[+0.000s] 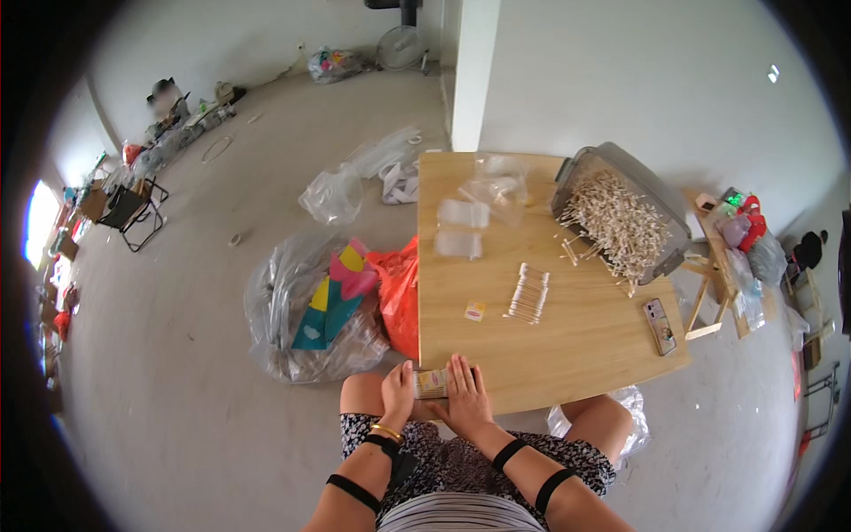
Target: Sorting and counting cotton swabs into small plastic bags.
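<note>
At the near left corner of the table, both of my hands are on a small clear pack of cotton swabs [431, 383] with a yellow and white label. My left hand [398, 393] is closed around its left end. My right hand [464, 396] lies over the right end, fingers straight and together, thumb low against it. Beyond them, a small yellow and white card [475, 311] lies on the wood. To its right is a loose row of cotton swabs [529, 293]. Clear plastic sleeves [461, 215] lie farther off in two stacks.
A grey plastic tub [678, 232], tilted toward me, spills a heap of cotton swabs [616, 222] onto the table [567, 355]. A phone [659, 326] lies at the right edge. Left of the table are an orange-red bag [401, 297] and a large clear bag [275, 301] on the floor.
</note>
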`<state>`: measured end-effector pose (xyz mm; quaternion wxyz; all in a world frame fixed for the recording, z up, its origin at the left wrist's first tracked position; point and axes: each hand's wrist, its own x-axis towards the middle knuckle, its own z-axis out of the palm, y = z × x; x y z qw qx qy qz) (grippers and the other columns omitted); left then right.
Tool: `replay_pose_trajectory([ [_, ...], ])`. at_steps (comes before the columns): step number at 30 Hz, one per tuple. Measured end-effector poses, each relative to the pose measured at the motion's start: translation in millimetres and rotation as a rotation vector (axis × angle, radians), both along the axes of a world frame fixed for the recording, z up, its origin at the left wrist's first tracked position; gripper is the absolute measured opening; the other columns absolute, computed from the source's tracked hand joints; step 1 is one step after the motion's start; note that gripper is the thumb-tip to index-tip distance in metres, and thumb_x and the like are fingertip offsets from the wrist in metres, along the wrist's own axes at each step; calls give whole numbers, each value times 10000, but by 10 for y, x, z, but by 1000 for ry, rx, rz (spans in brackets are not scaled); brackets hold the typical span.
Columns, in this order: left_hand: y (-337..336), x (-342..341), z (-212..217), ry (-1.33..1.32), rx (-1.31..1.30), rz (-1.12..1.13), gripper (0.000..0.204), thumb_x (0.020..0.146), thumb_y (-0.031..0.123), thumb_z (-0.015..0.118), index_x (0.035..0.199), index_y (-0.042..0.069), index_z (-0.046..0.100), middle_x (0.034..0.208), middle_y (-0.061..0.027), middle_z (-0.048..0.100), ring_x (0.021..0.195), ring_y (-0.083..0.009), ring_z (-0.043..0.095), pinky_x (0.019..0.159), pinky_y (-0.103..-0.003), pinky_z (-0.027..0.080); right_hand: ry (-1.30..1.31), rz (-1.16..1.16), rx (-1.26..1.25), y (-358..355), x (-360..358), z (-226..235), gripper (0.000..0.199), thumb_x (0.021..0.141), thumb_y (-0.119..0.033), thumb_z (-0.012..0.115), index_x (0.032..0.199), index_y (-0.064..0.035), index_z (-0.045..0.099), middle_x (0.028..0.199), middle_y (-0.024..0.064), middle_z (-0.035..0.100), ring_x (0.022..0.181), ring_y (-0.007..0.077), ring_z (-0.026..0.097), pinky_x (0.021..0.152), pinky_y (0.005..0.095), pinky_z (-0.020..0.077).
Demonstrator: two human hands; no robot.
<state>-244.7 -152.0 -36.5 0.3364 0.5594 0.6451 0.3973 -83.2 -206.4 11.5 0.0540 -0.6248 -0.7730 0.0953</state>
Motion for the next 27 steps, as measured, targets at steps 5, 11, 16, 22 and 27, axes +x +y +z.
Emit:
replay_pose_trajectory([
  [5,53,-172,126,40,-109,115,384,1038,391,490,1059,20,586,966,-244,629,920,-450,602,804,-515,467,251,-72,156,114,496,-39,770,911,-441,626,1483,6,369,1535,200,361,1459,367,283,1208,500,212],
  [11,58,122,577,222,241,-90,357,924,235,626,1194,27,521,1185,-183,552,1126,-378,522,959,-487,401,301,-413,261,494,1267,115,531,856,-225,701,1331,-60,530,1393,143,490,1323,358,425,1103,508,340],
  [16,-108,747,815,330,318,-428,548,848,199,674,1319,26,454,1305,-211,496,1223,-404,460,1036,-518,354,250,-455,266,912,1601,56,448,850,-201,691,1281,-113,606,1399,99,500,1329,336,419,1096,492,348],
  [22,-254,999,668,458,283,-712,584,869,278,683,1345,40,444,1382,-183,451,1297,-383,425,1082,-517,335,196,-473,297,1222,1618,150,281,860,-169,646,1132,-136,703,1396,78,515,1304,325,433,1059,479,379],
  [27,-280,1029,572,512,251,-766,579,884,292,677,1350,43,439,1396,-175,435,1338,-380,398,1134,-524,298,223,-506,306,1319,1636,186,224,829,-88,648,1042,-120,708,1297,72,549,1240,308,468,1016,456,387],
])
